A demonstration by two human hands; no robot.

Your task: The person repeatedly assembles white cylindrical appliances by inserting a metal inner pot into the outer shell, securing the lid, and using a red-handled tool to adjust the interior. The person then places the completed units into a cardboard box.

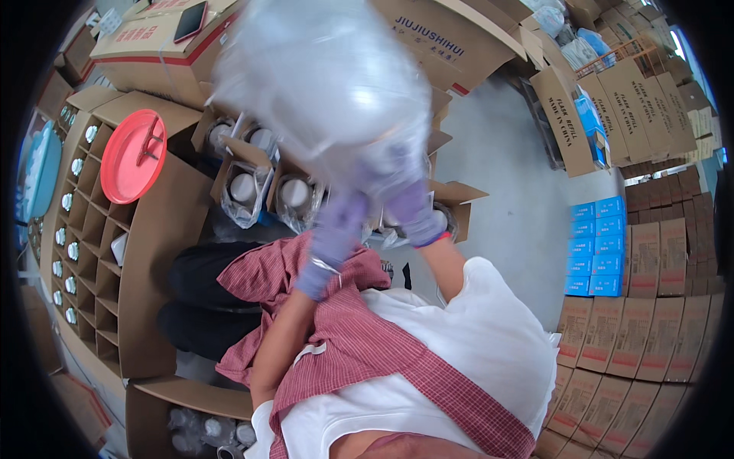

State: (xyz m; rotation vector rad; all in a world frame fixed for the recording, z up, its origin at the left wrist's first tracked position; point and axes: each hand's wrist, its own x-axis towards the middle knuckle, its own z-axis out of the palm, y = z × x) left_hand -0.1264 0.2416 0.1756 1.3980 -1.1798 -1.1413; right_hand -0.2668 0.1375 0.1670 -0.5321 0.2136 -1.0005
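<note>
A large clear plastic bag, puffed out and smeared by motion, fills the top middle in front of me. My left hand, in a purple glove, is closed at its lower end. Beside it, my right hand, also gloved, grips the same end of the bag; its fingertips are blurred. Whether anything lies inside the bag I cannot make out. Just below and left of the bag stand narrow open cartons with white-capped, plastic-wrapped items in them. The bag and my hands partly cover these cartons.
A divided carton with silver-topped pieces stands at left, a red basin on its edge. Near my lap is an open box of wrapped items. Blue boxes and stacked brown cartons line the right. A phone lies on a carton.
</note>
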